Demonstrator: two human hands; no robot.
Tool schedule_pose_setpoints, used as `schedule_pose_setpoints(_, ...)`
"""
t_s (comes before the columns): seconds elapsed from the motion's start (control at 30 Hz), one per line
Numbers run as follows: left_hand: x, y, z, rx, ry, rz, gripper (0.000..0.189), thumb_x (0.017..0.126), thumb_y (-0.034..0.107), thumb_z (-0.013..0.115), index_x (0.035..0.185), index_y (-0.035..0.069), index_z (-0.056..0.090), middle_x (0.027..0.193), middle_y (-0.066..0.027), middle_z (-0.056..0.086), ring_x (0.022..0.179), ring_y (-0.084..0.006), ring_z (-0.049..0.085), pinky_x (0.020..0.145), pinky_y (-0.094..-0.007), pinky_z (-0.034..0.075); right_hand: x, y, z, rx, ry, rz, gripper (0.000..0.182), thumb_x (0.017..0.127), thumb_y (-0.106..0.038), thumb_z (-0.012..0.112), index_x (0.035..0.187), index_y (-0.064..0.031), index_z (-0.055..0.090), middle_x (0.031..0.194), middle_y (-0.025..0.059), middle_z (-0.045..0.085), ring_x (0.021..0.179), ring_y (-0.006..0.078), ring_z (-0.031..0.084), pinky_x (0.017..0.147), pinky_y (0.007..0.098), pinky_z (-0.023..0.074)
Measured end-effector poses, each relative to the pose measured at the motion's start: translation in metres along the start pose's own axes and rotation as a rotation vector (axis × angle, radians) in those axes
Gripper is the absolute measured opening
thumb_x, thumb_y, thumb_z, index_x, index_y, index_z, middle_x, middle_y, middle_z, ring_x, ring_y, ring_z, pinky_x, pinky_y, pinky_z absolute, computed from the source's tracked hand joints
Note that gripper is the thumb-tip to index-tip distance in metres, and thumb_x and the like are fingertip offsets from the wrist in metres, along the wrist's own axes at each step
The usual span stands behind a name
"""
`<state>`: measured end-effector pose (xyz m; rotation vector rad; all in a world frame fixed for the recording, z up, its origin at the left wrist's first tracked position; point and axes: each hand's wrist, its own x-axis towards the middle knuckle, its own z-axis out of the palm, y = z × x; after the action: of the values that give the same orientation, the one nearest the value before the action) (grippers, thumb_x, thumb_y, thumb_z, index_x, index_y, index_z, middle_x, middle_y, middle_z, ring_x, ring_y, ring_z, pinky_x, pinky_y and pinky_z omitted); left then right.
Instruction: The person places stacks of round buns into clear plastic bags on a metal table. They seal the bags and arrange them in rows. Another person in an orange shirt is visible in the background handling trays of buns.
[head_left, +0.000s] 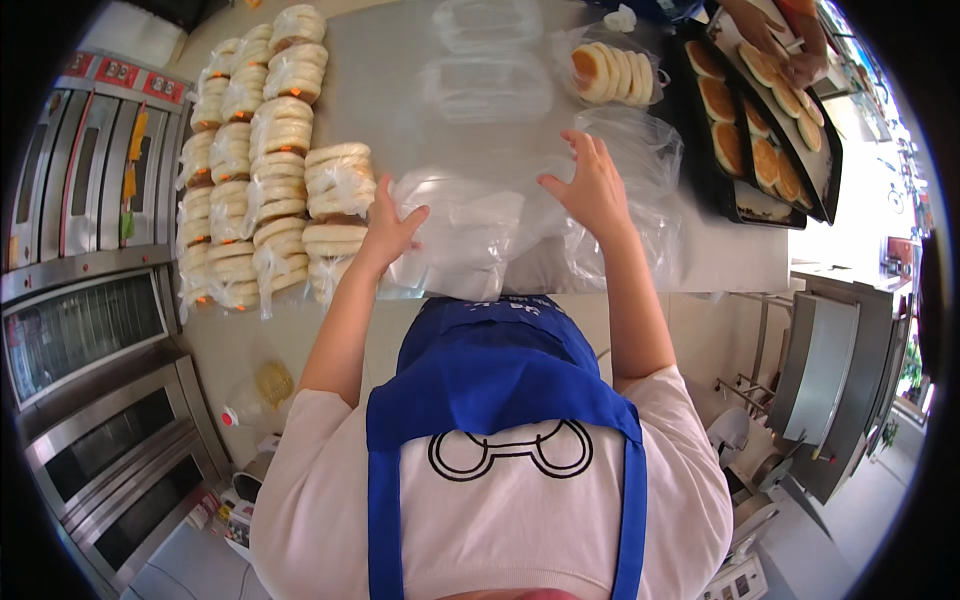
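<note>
In front of me a clear plastic bag (457, 232) lies on the metal table near its front edge. My left hand (394, 232) is at the left edge of this bag, thumb and fingers spread; whether it touches the film is hard to tell. Farther right my right hand (596, 187) hovers with curved fingers apart and nothing between them. Beneath and beside it are more loose clear bags (637, 157). Left of my left hand stands a bagged stack of round flatbreads (339, 180).
Rows of bagged flatbreads (281, 124) cover the table's left side. Another open bag of flatbreads (611, 73) sits at the back. Black baking trays (821, 169) hold flatbreads at right, where another person's hands (799, 64) work. Clear plastic trays (487, 86) lie at the back. Ovens (97, 172) stand left.
</note>
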<state>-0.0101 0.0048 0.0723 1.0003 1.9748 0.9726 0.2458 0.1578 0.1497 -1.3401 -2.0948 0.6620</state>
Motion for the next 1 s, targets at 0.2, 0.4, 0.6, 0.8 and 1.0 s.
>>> schedule_pose_setpoints(0.2, -0.025, 0.005, 0.010, 0.523, 0.209, 0.825, 0.041, 0.078, 0.021, 0.075, 0.116, 0.014, 0.062, 0.116, -0.0114, 0.060, 0.121, -0.0309, 0.050, 0.107, -0.0479, 0.037, -0.059, 0.001, 0.040, -0.167, -0.046, -0.503, 0.021, 0.069, -0.020, 0.081, 0.088, -0.0179, 0.071, 0.110, 0.0016, 0.065, 0.115, 0.0242, 0.056, 0.106, 0.0520, 0.0364)
schedule_pose_setpoints(0.4, 0.022, -0.040, 0.052, 1.154, -0.330, 0.625, 0.058, 0.072, 0.050, 0.078, 0.118, 0.017, 0.065, 0.134, -0.0125, 0.056, 0.138, -0.0293, 0.037, 0.119, -0.0550, 0.014, -0.046, 0.069, 0.112, -0.576, -0.516, -0.580, 0.020, 0.079, -0.023, 0.072, 0.097, -0.0137, 0.071, 0.123, 0.0026, 0.064, 0.138, 0.0242, 0.039, 0.119, 0.0588, 0.0132)
schedule_pose_setpoints(0.6, 0.064, -0.013, 0.054, 1.526, -0.503, 0.340, 0.074, 0.065, 0.069, 0.075, 0.115, 0.014, 0.071, 0.161, -0.0207, 0.024, 0.153, -0.0303, 0.003, 0.119, -0.0615, -0.002, -0.008, 0.109, 0.128, -1.167, -0.959, -0.411, 0.042, 0.090, -0.030, 0.057, 0.128, -0.0141, 0.066, 0.156, 0.0102, 0.039, 0.153, 0.0236, 0.013, 0.118, 0.0624, -0.0083)
schedule_pose_setpoints(0.8, 0.109, 0.013, 0.075, 1.641, -0.457, 0.379, 0.070, 0.064, 0.067, 0.077, 0.106, 0.011, 0.075, 0.160, -0.0201, 0.027, 0.153, -0.0319, 0.001, 0.119, -0.0616, -0.002, 0.042, 0.098, 0.109, -1.317, -0.942, -0.388, 0.041, 0.094, -0.026, 0.052, 0.129, -0.0097, 0.065, 0.157, 0.0134, 0.037, 0.153, 0.0280, 0.011, 0.118, 0.0630, -0.0064)
schedule_pose_setpoints(1.0, 0.122, 0.020, 0.084, 1.209, -0.366, 0.503, 0.043, 0.073, 0.047, 0.080, 0.100, 0.014, 0.075, 0.134, -0.0116, 0.055, 0.134, -0.0270, 0.039, 0.119, -0.0600, 0.013, 0.052, 0.107, 0.127, -0.936, -0.680, -0.425, 0.025, 0.088, -0.023, 0.058, 0.102, -0.0127, 0.075, 0.116, 0.0060, 0.068, 0.132, 0.0252, 0.046, 0.115, 0.0586, 0.0180)
